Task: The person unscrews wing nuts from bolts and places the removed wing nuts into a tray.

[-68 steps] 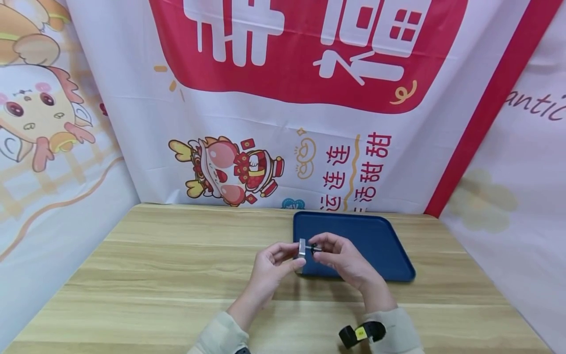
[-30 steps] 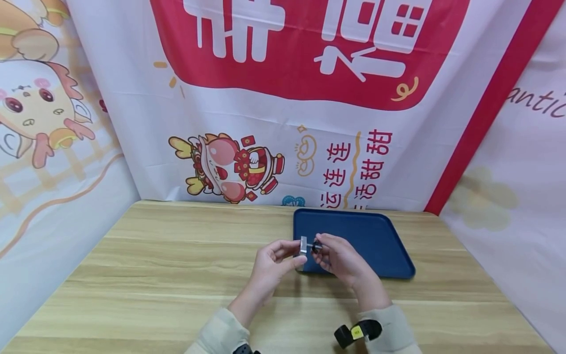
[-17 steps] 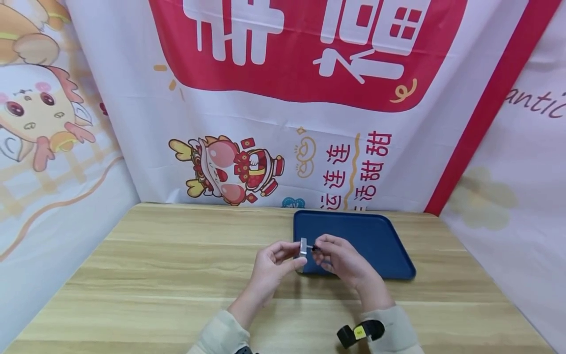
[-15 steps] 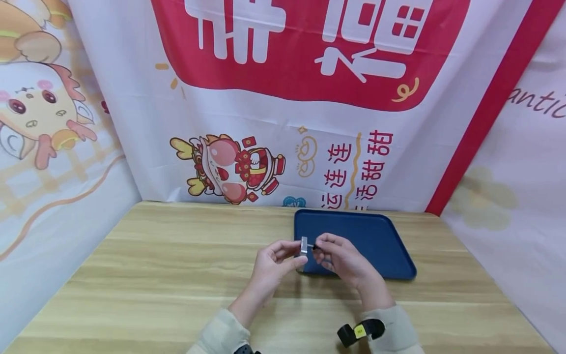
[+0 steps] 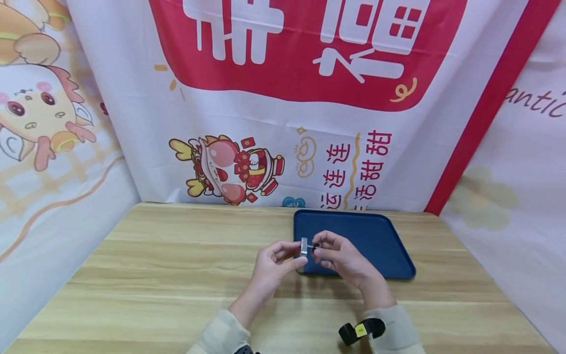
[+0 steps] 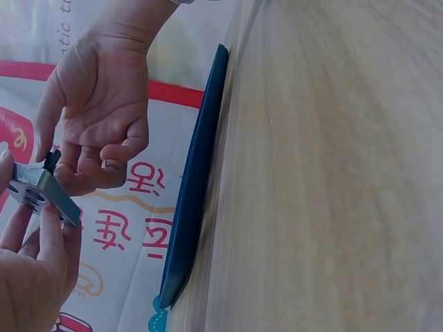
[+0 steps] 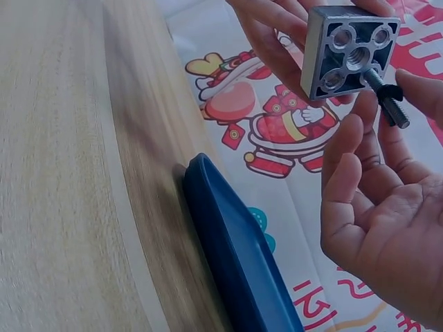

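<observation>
In the head view my left hand pinches a square metal block by its edges, above the table. The right wrist view shows the block's face with several round holes. A threaded bolt sticks out of it near one corner. On the bolt sits a small black nut. My right hand has its thumb and fingertips at either side of that nut; its other fingers are loosely bent. From the left wrist view, the nut lies between the block and my right hand.
A blue tray lies on the wooden table, behind and below my hands. Printed cloth hangs at the table's back and sides. A black strap with a yellow label sits on the right sleeve.
My left hand keeps the block almost still. The right hand's fingers have shifted round the black nut, curling in and then spreading slightly. The tray has not moved.
</observation>
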The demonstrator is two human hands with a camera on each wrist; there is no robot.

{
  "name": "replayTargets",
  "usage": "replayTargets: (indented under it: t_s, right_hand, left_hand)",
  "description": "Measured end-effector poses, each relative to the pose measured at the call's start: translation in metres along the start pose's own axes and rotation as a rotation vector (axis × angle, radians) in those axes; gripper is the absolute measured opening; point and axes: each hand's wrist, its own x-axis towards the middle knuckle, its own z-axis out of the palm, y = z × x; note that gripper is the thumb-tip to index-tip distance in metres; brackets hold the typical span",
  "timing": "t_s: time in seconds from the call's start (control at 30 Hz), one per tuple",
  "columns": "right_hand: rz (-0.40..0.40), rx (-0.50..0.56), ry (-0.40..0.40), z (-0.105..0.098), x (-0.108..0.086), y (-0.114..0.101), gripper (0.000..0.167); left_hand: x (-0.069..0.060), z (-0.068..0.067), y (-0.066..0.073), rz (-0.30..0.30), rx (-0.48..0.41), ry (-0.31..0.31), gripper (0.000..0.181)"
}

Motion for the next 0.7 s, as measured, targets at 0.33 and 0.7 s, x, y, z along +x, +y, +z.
replayTargets:
  t_s: [0.33, 0.7]
  right_hand:
    - [0.022, -0.047, 0.009, -0.0016, 0.0012, 0.0021, 0.016]
    - [0.064, -0.015, 0.036, 0.0012, 0.0028, -0.0012, 0.031]
  left_hand:
    - [0.0019, -0.0004, 0.0006, 0.0, -0.003, -0.003, 0.041]
    - [0.0003, 0.0002, -0.0004, 0.006, 0.012, -0.003, 0.041]
